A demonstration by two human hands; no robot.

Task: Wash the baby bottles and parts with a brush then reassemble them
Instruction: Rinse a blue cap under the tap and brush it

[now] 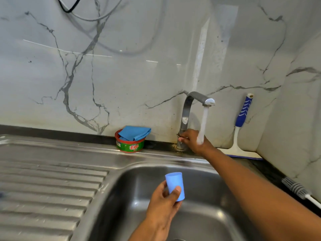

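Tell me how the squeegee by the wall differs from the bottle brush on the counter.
The squeegee leans upright against the wall; the bottle brush lies on the dark counter. The squeegee has a blue-and-white handle and a wide blade; the bottle brush has grey bristles on a white handle. The squeegee shows whole; the bottle brush runs out of frame. Both sit right of the faucet, unheld.

Green soap tub [130,146] topped by blue cloth [134,133], blue-handled squeegee [241,119] leaning on marble wall [139,70], cables [69,10] above
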